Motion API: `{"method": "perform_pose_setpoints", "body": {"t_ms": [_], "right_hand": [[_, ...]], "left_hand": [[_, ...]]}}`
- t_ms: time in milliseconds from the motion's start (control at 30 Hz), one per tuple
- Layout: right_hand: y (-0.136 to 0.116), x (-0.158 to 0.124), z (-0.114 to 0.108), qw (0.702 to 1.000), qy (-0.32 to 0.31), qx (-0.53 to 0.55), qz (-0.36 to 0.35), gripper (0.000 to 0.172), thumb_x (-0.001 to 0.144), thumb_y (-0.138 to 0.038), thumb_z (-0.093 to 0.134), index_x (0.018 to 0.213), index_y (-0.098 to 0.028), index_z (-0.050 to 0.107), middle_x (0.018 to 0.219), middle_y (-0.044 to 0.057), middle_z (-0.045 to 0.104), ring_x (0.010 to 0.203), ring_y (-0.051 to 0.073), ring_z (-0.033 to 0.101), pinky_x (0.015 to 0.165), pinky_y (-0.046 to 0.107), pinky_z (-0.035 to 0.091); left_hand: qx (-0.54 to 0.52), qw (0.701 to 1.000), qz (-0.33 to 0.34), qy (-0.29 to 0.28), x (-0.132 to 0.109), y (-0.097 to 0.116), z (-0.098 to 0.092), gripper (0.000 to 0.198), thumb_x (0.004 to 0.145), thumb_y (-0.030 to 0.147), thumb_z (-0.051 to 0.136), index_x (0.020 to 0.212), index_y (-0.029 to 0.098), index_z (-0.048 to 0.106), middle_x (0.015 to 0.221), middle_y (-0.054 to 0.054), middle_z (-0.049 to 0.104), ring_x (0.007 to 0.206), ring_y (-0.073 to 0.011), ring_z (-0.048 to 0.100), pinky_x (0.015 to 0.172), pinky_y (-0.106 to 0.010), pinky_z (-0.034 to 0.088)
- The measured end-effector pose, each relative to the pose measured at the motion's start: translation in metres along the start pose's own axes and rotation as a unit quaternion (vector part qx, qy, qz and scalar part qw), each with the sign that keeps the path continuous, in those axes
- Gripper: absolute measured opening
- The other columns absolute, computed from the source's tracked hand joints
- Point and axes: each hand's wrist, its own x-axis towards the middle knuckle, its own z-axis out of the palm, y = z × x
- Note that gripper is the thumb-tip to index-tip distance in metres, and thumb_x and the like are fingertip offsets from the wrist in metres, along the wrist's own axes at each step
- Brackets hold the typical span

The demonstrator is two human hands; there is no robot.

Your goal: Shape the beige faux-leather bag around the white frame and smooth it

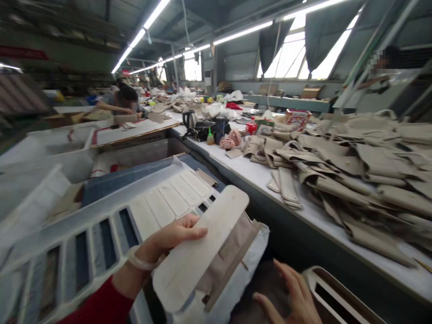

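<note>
So the left hand [177, 234] has its fingers clamped on a pale, round-cornered panel [199, 258], thumb on top, holding it tilted low in front of the body. Right under the panel there's a taupe piece [232, 254] sticking out along one side, and under that some crinkly white sheet [248, 270].

The right hand [293, 294] is off to the side, fingers spread and curved, not gripping anything I can see. It's near a slotted frame [337, 299] at the bottom right, and there's a dark brown thing [265, 292] by the fingertips, too blurry to name. Can't tell if they touch.

Over on the left sits a big white template [165, 193], some slots filled with pale strips, others showing blue or brown. The counter [246, 166] on the right carries a messy heap [357, 171] of beige pieces, plus a kettle [191, 119] and pink fan [233, 138] farther back.
</note>
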Motion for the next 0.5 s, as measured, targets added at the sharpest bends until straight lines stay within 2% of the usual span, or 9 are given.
{"method": "perform_pose_setpoints", "body": {"t_ms": [67,100,133,200,267,333,400,433,500], "right_hand": [[-0.02,0.036,-0.055,0.984,-0.006,-0.117,-0.134,0.073,0.083,-0.036,0.069,0.147,-0.016,0.04,0.148,0.018,0.046,0.134,0.042,0.042,0.102,0.057,0.044],[-0.03,0.052,-0.08,0.969,-0.033,-0.153,-0.19,0.073,0.082,-0.029,0.067,0.148,-0.016,0.039,0.154,0.017,0.039,0.14,0.043,0.031,0.108,0.06,0.034],[-0.04,0.066,-0.102,0.957,-0.084,-0.163,-0.223,0.073,0.081,-0.022,0.065,0.149,-0.016,0.037,0.155,0.014,0.038,0.141,0.041,0.029,0.112,0.059,0.027],[-0.05,0.083,-0.136,0.95,-0.194,-0.121,-0.214,0.064,0.081,-0.014,0.06,0.143,-0.018,0.042,0.14,0.009,0.054,0.127,0.029,0.045,0.11,0.048,0.033],[-0.045,0.086,-0.16,0.956,-0.243,-0.077,-0.143,0.059,0.077,-0.013,0.064,0.133,-0.022,0.049,0.121,0.004,0.061,0.108,0.023,0.054,0.1,0.042,0.041],[-0.028,0.077,-0.18,0.975,-0.193,-0.08,-0.071,0.061,0.07,-0.017,0.073,0.126,-0.022,0.05,0.115,0.005,0.059,0.103,0.024,0.053,0.094,0.042,0.043],[-0.003,0.061,-0.199,0.99,-0.076,-0.117,-0.024,0.068,0.067,-0.022,0.077,0.128,-0.02,0.047,0.118,0.008,0.055,0.108,0.028,0.051,0.094,0.044,0.044],[0.01,0.052,-0.208,0.991,-0.011,-0.136,-0.004,0.07,0.068,-0.025,0.078,0.129,-0.019,0.046,0.12,0.01,0.053,0.11,0.029,0.05,0.094,0.044,0.045],[0.036,0.032,-0.222,0.98,0.105,-0.168,0.032,0.071,0.071,-0.033,0.077,0.131,-0.018,0.044,0.122,0.012,0.052,0.113,0.03,0.051,0.095,0.045,0.046]], "left_hand": [[0.105,0.983,-0.041,-0.146,0.021,0.017,0.037,0.044,0.069,0.053,0.083,0.083,0.012,0.074,0.071,-0.004,0.068,0.054,-0.0124,0.056,0.05,-0.02,0.041],[0.161,0.961,-0.053,-0.218,0.03,0.024,0.057,0.044,0.071,0.056,0.08,0.082,0.014,0.074,0.07,-0.002,0.066,0.055,-0.0117,0.053,0.05,-0.02,0.04],[0.207,0.935,-0.061,-0.28,0.038,0.03,0.076,0.045,0.073,0.06,0.076,0.08,0.015,0.072,0.067,0.0,0.063,0.054,-0.0109,0.049,0.05,-0.019,0.038],[0.247,0.897,-0.069,-0.36,0.053,0.039,0.111,0.047,0.074,0.063,0.074,0.074,0.016,0.07,0.061,0.002,0.057,0.053,-0.0101,0.043,0.046,-0.019,0.033],[0.197,0.896,-0.07,-0.392,0.068,0.042,0.134,0.053,0.074,0.068,0.071,0.08,0.016,0.072,0.068,-0.001,0.063,0.059,-0.0135,0.051,0.05,-0.02,0.038],[0.067,0.92,-0.055,-0.382,0.086,0.04,0.147,0.072,0.077,0.08,0.056,0.105,0.016,0.073,0.096,-0.008,0.072,0.082,-0.0234,0.064,0.067,-0.027,0.05],[-0.069,0.939,-0.016,-0.337,0.107,0.03,0.153,0.09,0.079,0.088,0.037,0.126,0.016,0.065,0.12,-0.014,0.068,0.107,-0.0324,0.064,0.086,-0.038,0.052],[-0.106,0.945,0.014,-0.308,0.117,0.022,0.156,0.09,0.081,0.087,0.035,0.13,0.017,0.062,0.125,-0.015,0.066,0.113,-0.0342,0.061,0.092,-0.042,0.05],[-0.101,0.96,0.09,-0.247,0.133,-0.001,0.166,0.071,0.086,0.073,0.051,0.13,0.019,0.062,0.127,-0.015,0.065,0.121,-0.0337,0.057,0.101,-0.045,0.044]]}}
